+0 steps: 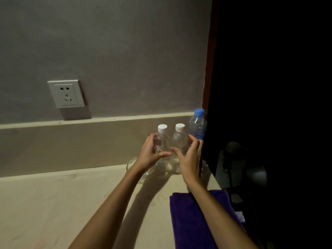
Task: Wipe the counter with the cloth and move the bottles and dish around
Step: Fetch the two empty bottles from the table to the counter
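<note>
- While the wall socket point(66, 94) sat far left, a glass dish point(133, 163) lay on the counter point(53, 203), partly behind the left wrist.
- L hand point(150, 153) gripped the left white-capped bottle point(162, 139) — fingers curled round it.
- R hand point(189, 157) curled round the second white-capped bottle point(179, 139); blue-capped bottle point(198, 125) just beside.
- Purple cloth point(190, 221) lay near edge — under R forearm.

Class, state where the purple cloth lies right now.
In the head view, the purple cloth lies folded at the counter's near right edge, under the right forearm.
</note>
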Tool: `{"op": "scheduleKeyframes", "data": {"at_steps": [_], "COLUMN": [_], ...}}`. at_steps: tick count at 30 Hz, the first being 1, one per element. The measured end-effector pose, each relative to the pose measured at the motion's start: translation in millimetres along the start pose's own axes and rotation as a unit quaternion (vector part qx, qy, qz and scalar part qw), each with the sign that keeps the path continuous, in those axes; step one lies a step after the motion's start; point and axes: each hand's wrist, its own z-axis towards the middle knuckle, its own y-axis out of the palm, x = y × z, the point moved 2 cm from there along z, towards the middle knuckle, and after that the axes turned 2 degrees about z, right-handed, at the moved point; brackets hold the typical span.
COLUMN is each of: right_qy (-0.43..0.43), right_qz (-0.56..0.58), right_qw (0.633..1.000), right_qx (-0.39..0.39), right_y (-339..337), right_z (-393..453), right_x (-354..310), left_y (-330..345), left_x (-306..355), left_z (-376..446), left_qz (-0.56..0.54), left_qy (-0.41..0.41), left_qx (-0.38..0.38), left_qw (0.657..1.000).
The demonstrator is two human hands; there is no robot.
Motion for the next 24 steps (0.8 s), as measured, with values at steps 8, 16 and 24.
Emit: {"op": "scheduleKeyframes", "data": {"at_steps": [8,16,24], "right_qy": [0.041,0.067,0.052], "right_qz": [-0.02,-0.075,-0.102], "right_qw": [0.998,0.995,0.993], "right_qx": [0.031,0.01,-0.003], "right_y": [2.2,8.6,10.6], "right_z": [-19.1,-19.6,-16.0], "right_x": [21.7,29.2,25.3], "left_y": [7.2,13.1,19.0], "left_x": [-1.4,-12.5,-10.9], "left_z": [-0.1,-7.4,-13.3], "left_qz": [-0.006,0.044,0.068], "left_qy": [-0.024,-0.03,-0.025], "left_qx": [0.042,0.074,0.084], "left_qw": [0.999,0.996,0.994]}}
